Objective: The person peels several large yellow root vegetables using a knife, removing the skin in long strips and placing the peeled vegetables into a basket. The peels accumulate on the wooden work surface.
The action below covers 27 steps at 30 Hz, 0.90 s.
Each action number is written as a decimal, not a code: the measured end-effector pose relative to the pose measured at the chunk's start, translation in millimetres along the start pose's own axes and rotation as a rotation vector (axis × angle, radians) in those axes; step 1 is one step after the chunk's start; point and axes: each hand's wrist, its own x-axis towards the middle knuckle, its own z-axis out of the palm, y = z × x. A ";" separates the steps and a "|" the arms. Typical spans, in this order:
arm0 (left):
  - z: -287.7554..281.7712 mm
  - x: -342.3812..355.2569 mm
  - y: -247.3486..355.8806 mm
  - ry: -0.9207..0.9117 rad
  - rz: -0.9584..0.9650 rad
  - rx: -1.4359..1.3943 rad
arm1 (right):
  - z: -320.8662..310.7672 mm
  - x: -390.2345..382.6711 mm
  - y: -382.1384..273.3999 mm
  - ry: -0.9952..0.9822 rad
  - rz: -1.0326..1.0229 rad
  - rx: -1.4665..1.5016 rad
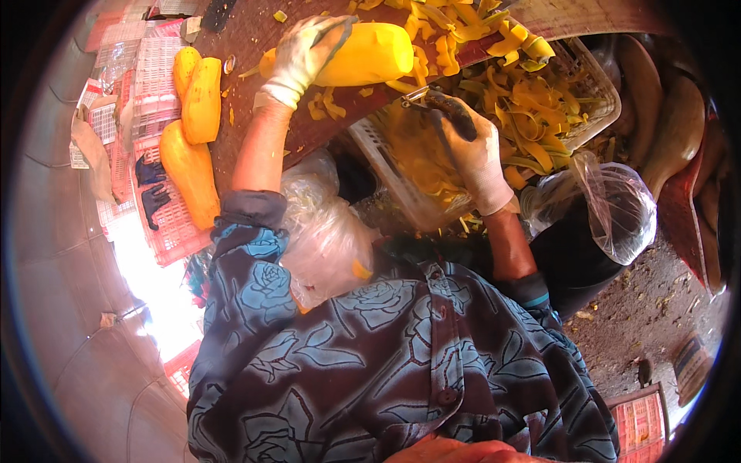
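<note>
My left hand, in a white glove with dark patches, is closed over the neck end of a peeled yellow squash. The squash lies on its side on a dark reddish-brown board. Just below its cut-looking right end, my gloved right hand grips a peeler, whose metal head shows while the handle is mostly hidden. The peeler's head sits close to the squash; whether they touch I cannot tell. Yellow peel strips are heaped beyond the squash.
Below the board, a pale plastic crate holds many peelings. Several peeled squashes rest at the left beside pink crates. Unpeeled brownish squashes lie at the right. Clear plastic covers my knees, including a plastic bag over the right one.
</note>
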 end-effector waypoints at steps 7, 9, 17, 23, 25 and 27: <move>39.0 -2.3 -13.2 -0.046 -0.554 -0.017 | 9.0 12.0 -37.7 -0.082 -0.377 -0.513; 43.3 7.5 -26.8 -0.077 -0.435 0.118 | 16.4 27.9 -44.1 -0.107 -0.513 -0.589; 45.9 19.1 -12.8 -0.136 -0.619 0.043 | -11.3 45.2 -26.8 -0.184 -0.591 -0.823; 52.9 19.8 -18.9 -0.186 -0.645 -0.179 | -20.5 51.6 -49.7 -0.092 -0.369 -0.682; 55.1 20.8 -25.5 -0.178 -0.608 0.006 | 7.0 79.3 -55.2 -0.092 -0.462 -0.634; 57.9 16.3 -27.4 -0.124 -0.560 0.104 | 15.6 91.6 -54.5 -0.128 -0.615 -0.658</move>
